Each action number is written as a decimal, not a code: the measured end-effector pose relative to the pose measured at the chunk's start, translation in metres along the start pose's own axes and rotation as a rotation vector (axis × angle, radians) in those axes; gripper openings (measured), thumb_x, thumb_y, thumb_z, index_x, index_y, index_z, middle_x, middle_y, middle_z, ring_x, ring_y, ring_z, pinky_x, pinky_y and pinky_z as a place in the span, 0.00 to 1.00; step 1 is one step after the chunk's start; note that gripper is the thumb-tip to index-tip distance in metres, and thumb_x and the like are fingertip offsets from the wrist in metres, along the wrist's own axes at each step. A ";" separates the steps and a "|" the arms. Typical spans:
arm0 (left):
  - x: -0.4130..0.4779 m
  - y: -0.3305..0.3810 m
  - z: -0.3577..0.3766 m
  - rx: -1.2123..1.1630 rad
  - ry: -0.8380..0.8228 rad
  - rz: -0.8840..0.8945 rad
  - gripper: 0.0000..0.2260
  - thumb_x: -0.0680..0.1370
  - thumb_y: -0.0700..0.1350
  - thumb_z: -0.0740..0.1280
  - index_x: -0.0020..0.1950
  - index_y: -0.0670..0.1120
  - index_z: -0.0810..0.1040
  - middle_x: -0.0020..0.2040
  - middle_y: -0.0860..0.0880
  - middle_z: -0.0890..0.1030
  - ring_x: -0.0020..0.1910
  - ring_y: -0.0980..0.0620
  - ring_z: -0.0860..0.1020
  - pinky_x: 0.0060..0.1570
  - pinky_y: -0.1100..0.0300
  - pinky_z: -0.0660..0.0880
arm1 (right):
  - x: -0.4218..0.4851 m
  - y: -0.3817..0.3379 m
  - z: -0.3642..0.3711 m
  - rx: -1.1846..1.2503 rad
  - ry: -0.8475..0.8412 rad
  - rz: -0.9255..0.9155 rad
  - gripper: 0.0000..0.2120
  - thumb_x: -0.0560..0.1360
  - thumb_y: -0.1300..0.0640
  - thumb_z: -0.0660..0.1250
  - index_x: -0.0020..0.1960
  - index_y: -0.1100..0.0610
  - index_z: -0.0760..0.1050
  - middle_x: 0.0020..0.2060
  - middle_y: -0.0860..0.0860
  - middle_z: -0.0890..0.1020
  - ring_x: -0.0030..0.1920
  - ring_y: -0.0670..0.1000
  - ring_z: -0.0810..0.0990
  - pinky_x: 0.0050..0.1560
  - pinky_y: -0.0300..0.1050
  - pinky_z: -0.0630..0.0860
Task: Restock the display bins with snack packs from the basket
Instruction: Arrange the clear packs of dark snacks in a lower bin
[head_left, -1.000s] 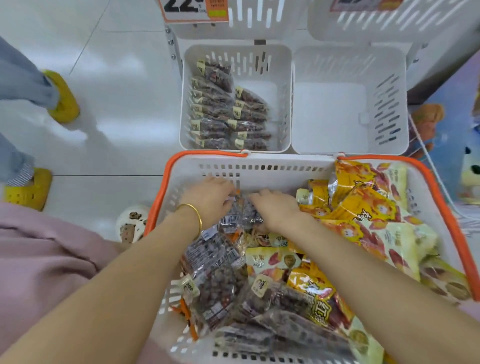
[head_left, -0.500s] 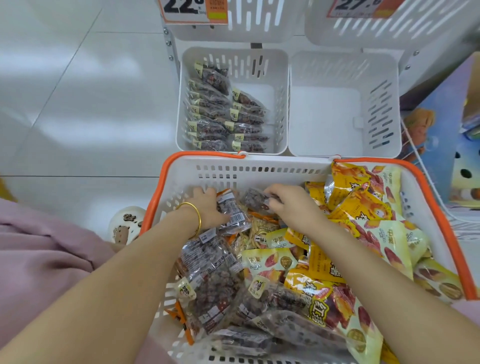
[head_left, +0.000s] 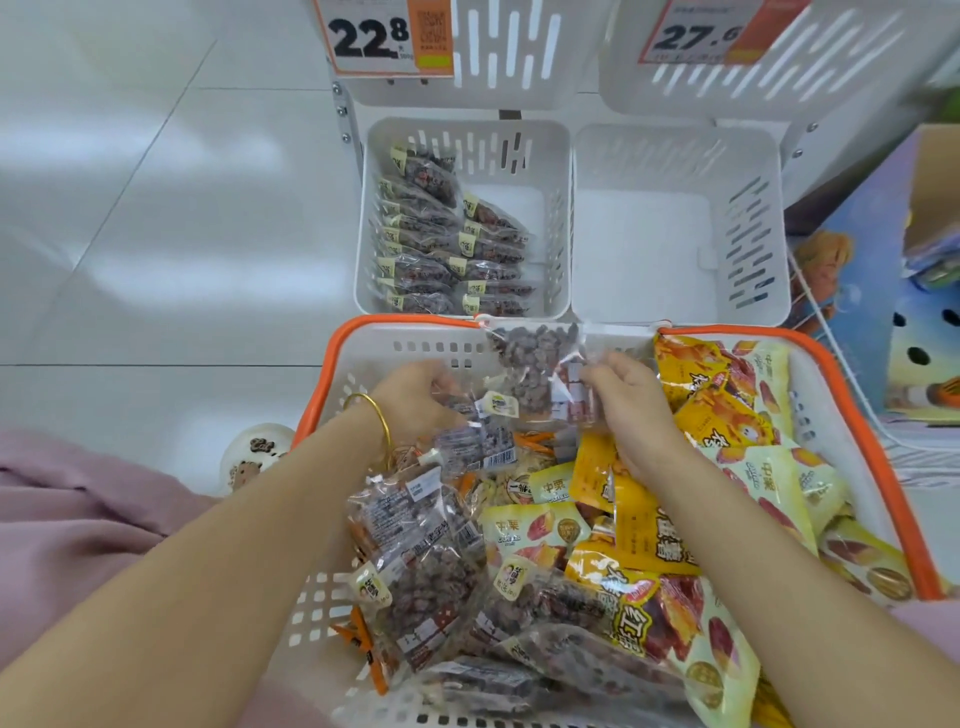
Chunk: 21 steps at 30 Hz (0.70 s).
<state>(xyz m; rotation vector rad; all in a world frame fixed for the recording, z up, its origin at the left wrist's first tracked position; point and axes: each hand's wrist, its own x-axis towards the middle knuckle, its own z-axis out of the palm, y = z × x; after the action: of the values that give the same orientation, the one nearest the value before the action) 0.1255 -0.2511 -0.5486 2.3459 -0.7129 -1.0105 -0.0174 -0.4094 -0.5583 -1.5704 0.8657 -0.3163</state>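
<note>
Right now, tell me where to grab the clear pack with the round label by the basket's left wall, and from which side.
Probably pinch the sealed edge beside its round label, coming down from the left: the clear pack lies flat atop the pile, that corner bare by the basket wall. The left hand holds a barcoded pack, the right hand a raised pack.

The floor is glossy white tile with thin grey joints. A white shoe with a cartoon print rests on it just beside the basket, at its left side. A picture-printed box stands on it at the right. The left bin, holding dark packs, and the right bin sit low over it; their footing is hidden.
</note>
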 end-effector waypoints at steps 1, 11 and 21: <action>-0.002 0.005 -0.004 -0.030 -0.012 0.051 0.10 0.73 0.37 0.71 0.51 0.44 0.74 0.43 0.49 0.75 0.37 0.52 0.76 0.32 0.67 0.75 | -0.001 -0.003 -0.002 0.138 0.030 0.056 0.09 0.78 0.63 0.59 0.41 0.56 0.74 0.32 0.51 0.78 0.32 0.49 0.79 0.31 0.40 0.76; -0.022 0.048 -0.044 -0.655 -0.114 0.216 0.09 0.78 0.33 0.62 0.50 0.47 0.75 0.50 0.46 0.77 0.47 0.50 0.76 0.53 0.54 0.74 | -0.014 -0.026 -0.015 1.050 -0.343 0.385 0.16 0.78 0.57 0.55 0.39 0.58 0.79 0.51 0.60 0.82 0.54 0.65 0.80 0.49 0.69 0.77; -0.012 0.063 -0.016 -0.440 0.304 0.167 0.16 0.80 0.54 0.59 0.59 0.43 0.72 0.51 0.46 0.78 0.52 0.55 0.78 0.51 0.59 0.76 | -0.019 -0.035 0.004 1.099 -0.428 0.332 0.15 0.76 0.54 0.59 0.52 0.55 0.83 0.57 0.59 0.81 0.56 0.62 0.81 0.57 0.69 0.71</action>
<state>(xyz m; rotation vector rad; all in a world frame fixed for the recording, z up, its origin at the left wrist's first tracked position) 0.1136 -0.2875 -0.4944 1.9592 -0.4975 -0.6400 -0.0159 -0.3952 -0.5211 -0.4273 0.4461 -0.1492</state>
